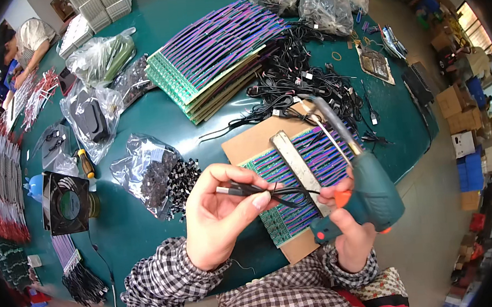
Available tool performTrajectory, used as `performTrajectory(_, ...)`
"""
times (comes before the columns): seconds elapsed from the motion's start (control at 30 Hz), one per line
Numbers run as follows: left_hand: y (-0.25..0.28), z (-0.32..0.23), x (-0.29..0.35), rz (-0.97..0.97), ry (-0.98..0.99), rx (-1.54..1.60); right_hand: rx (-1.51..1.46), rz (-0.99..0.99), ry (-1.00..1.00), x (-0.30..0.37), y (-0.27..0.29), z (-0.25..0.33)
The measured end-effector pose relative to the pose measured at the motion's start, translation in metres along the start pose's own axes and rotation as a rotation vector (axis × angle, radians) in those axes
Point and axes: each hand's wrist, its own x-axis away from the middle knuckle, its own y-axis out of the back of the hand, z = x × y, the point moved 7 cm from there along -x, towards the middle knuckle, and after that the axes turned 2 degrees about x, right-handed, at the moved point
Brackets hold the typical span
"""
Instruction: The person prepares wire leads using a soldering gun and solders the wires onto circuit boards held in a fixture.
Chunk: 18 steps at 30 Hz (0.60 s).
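Your left hand (214, 223) has thumb and forefinger pinched closed on the black cable (290, 190), its metal plug (223, 190) pointing toward ten o'clock. At three o'clock from it, your right hand (352, 235) has its fingers wrapped on the green soldering gun (375, 192); whether its fingertips also grip the cable's far end, you can't tell. Loose loops between your hands could snag on the metal bar (298, 166) at two o'clock, dragging it and the circuit board sheet (278, 225) askew. The gun's barrel (334, 123) leans toward eleven o'clock, over the cable pile (310, 80); if it is hot, a dipped wrist could scorch insulation there. Beyond, at twelve o'clock, the board stack (214, 57) leans unevenly, so a knock might slide its upper sheets across the table (148, 244).
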Motion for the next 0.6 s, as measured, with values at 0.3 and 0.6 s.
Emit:
performTrajectory(0.3,0.020,0.003,0.030,0.189,0.236,-0.125,0.108,0.098,-0.045,0.007,-0.008,-0.008)
performTrajectory(0.6,0.003,0.027,0.039,0.199,0.273,-0.335,0.254,0.141,-0.139,0.005,-0.029,-0.010)
